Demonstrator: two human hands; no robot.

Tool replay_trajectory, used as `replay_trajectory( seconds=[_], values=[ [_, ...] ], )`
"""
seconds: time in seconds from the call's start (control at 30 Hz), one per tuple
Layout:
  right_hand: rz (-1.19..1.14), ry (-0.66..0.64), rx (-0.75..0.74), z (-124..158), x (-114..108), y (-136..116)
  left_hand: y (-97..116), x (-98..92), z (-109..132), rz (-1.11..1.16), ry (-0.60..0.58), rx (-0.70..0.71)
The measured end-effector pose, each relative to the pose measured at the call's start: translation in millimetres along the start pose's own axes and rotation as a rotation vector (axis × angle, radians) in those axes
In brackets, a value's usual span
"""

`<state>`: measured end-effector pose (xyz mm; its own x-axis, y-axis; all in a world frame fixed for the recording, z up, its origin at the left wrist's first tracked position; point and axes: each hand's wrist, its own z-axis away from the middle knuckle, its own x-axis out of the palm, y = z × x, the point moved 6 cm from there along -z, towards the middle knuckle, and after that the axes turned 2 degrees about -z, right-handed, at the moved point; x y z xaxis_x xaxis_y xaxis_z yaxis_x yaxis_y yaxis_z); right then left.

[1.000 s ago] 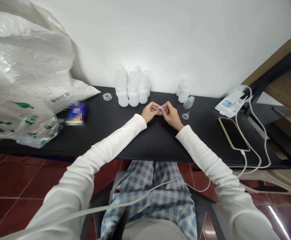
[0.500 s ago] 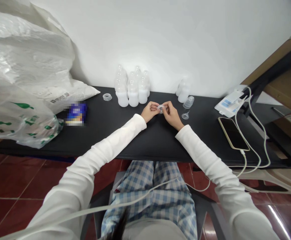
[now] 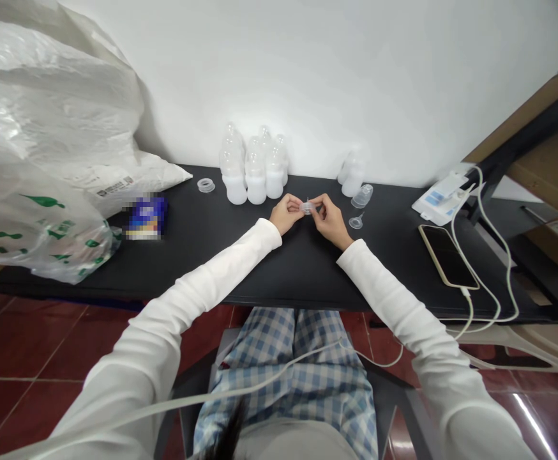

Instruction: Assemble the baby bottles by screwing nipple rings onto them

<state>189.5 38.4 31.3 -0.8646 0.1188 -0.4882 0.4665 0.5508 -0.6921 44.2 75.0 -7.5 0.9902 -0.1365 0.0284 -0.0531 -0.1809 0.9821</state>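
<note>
1. Clear plastic ring (image 3: 306,207) in hand: a person in white sleeves (image 3: 226,262) works at a black table (image 3: 308,271), the ring between both sets of fingertips; whether it touches the tabletop cannot be told.
2. The left hand (image 3: 286,214) pinches the ring's left edge, while the right hand (image 3: 329,222) grips the opposite edge, its index finger reaching across the top.
3. Green leaf shapes and green characters mark a see-through bag (image 3: 44,239) at far left; the lettering is too unclear to read. Behind it, a white bag (image 3: 154,171) bears a label (image 3: 115,186) with dark print and a small square code, also unreadable.
4. Pixel blocks cover a blue packet (image 3: 147,217), hiding any brand. A white box (image 3: 442,198) at right shows blue panels whose text is too small to make out.
5. Half a second earlier the ring was tipped up toward the camera; now it lies nearly level, a small point rising above it. The bottles (image 3: 255,182) along the wall have not moved.
6. To the right of the hands stand more bottles (image 3: 352,179), with a clear cap (image 3: 362,196) and a small clear teat (image 3: 356,222) near them. A phone (image 3: 448,257) lies plugged into a white cable.
</note>
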Motion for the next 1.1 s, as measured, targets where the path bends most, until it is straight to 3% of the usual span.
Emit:
replay_trajectory(
  seconds=[0.5,0.7,0.9,1.1],
  values=[
    [0.019,0.063,0.004,2,3,-7,24,2.8,12,-0.115,0.029,0.002],
    [0.002,0.037,0.017,2,6,-2,17,-1.4,9,-0.084,0.063,0.006],
    [-0.045,-0.005,0.04,2,6,6,6,2.8,3,0.036,-0.003,-0.015],
    [-0.07,0.025,0.062,1,5,4,9,2.0,4,0.007,-0.017,-0.014]
  ],
)
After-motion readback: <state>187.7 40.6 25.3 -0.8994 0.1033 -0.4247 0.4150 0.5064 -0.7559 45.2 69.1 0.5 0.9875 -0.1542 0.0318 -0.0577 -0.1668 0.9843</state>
